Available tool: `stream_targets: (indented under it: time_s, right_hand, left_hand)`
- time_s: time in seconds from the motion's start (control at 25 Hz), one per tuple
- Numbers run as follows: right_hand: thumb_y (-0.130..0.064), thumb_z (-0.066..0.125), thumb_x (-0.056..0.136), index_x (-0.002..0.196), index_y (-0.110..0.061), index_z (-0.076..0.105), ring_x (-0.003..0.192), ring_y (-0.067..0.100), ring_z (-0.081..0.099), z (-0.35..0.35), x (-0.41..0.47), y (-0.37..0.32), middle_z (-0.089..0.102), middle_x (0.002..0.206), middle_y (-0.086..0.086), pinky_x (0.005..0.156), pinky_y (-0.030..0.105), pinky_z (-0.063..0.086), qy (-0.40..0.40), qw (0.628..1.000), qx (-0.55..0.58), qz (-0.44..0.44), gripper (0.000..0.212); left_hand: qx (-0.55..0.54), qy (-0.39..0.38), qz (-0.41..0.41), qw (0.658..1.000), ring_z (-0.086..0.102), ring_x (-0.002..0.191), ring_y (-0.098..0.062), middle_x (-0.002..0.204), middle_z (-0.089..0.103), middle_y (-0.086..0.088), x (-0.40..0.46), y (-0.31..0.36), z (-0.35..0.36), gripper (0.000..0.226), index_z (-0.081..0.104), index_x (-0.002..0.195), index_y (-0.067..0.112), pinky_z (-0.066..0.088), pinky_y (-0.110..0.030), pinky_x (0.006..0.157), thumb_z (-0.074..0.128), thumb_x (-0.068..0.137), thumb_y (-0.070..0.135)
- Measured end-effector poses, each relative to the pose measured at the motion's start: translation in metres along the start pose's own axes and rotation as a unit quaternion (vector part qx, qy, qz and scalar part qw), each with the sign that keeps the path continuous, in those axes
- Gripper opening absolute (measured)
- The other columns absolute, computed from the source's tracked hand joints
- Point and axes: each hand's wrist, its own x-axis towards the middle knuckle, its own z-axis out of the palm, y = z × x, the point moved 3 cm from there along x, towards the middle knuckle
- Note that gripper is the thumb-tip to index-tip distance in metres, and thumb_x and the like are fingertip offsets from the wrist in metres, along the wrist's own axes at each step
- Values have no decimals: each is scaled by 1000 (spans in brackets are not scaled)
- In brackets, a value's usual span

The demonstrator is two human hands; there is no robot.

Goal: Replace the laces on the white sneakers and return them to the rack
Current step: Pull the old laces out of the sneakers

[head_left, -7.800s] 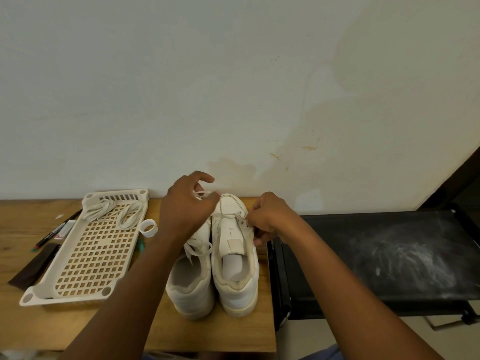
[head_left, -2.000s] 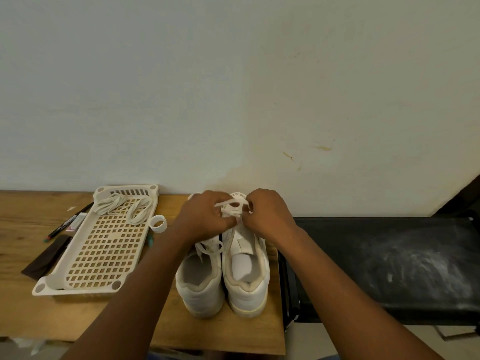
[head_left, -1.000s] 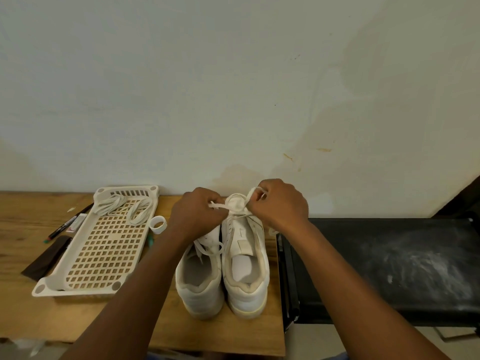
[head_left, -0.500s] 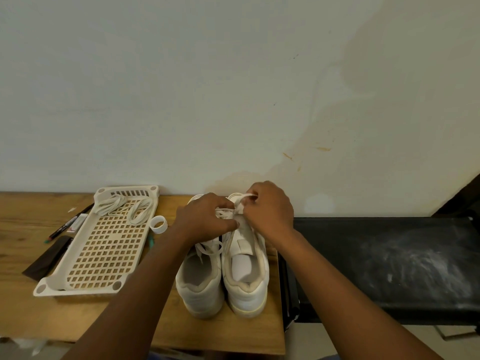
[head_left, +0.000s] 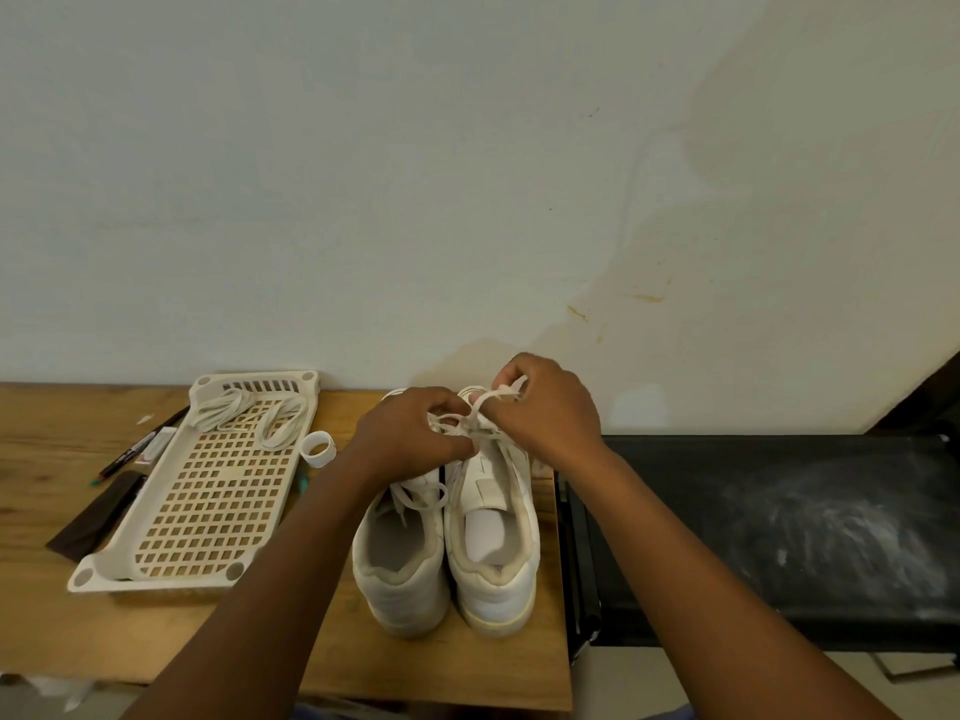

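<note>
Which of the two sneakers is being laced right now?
The right sneaker, beside the black rack: both hands pinch its lace. The left sneaker lies untouched.

Left of the hands, a tape roll [head_left: 318, 448] stands beside a perforated tray [head_left: 208, 506]; further left lie a marker [head_left: 136, 447] and a dark strip [head_left: 96, 514]. A black stand [head_left: 779, 537] sits right.
</note>
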Motion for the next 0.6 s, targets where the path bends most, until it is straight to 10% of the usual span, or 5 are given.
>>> stream_targets:
  time_s: [0.2, 0.6]
  right_hand:
    - [-36, 78, 83, 107, -25, 75, 74, 19, 57, 21, -5, -3, 72, 93, -1, 50, 22, 31, -73, 978, -192, -31, 27]
    - [-25, 67, 89, 88, -21, 73, 70, 16, 61, 0, -2, -6, 69, 81, -6, 54, 26, 40, 56, 995, -75, -45, 7]
  left_hand:
    - [-11, 3, -5, 1000, 63, 111, -11, 121, 71, 14, 1, -2, 1, 62, 74, 117, 34, 52, -37, 100, 67, 60, 59]
    - [34, -8, -56, 998, 61, 105, -15, 113, 69, 15, 4, -6, 3, 58, 70, 112, 44, 53, -42, 96, 56, 59, 60]
